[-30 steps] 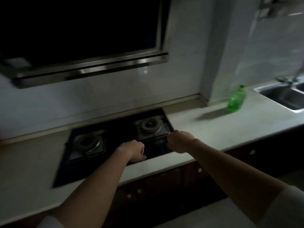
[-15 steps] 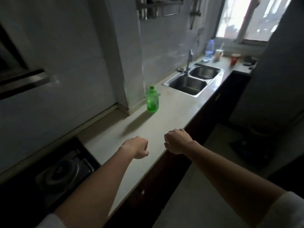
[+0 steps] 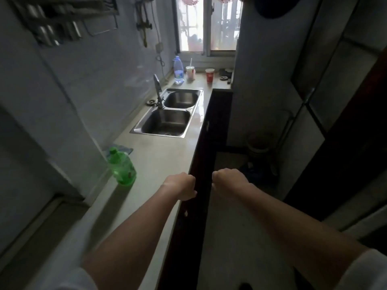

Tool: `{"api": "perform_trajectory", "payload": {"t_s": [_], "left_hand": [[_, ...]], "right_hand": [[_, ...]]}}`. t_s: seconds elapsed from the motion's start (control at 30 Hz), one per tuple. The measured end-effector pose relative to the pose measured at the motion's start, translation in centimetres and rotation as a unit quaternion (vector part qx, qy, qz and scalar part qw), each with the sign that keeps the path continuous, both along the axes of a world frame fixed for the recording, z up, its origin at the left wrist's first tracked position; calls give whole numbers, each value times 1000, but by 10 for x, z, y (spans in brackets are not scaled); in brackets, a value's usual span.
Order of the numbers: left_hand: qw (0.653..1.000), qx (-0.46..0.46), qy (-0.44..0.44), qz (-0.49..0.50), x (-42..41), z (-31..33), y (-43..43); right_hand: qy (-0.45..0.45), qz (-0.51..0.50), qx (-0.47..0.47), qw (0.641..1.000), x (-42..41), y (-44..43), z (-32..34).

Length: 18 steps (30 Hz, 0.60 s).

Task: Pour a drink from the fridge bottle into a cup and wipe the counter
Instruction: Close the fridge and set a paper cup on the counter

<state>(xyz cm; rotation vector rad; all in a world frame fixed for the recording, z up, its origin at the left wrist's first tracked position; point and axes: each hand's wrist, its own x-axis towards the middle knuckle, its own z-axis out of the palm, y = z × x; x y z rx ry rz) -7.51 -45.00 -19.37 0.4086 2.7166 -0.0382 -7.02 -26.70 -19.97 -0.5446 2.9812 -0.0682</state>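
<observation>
Both my arms reach forward with the fists closed and nothing in them. My left hand [image 3: 182, 186] hangs over the front edge of the pale counter [image 3: 159, 162]. My right hand [image 3: 227, 180] is over the floor, just right of that edge. A red cup [image 3: 209, 75] and a white cup with a straw [image 3: 190, 72] stand at the counter's far end under the window. The tall grey fridge [image 3: 310, 97] fills the right side, its doors closed. A blue cloth [image 3: 123, 149] lies on the counter behind a green bottle [image 3: 122, 167].
A steel double sink [image 3: 167, 114] with a tap [image 3: 158, 91] is set into the counter beyond the green bottle. A clear water bottle [image 3: 178, 70] stands by the window. A bin [image 3: 258, 146] sits on the floor ahead. The aisle is narrow.
The view has swung right from the hob to the sink and the fridge. Both fists have stayed closed and have kept their place in front of me.
</observation>
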Motion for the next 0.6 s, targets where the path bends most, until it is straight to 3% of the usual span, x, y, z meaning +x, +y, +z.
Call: {"api": "perform_trajectory", "payload": {"t_s": [0.3,0.6], "left_hand": [[996,-82,0,-27,-140,-5,87],[998,-59,9,5,-255,17,131]], "right_hand": [[-27,-36,-17,999,-141,94,-6],[-88,-38,-74,993,-274,136,1]]}}
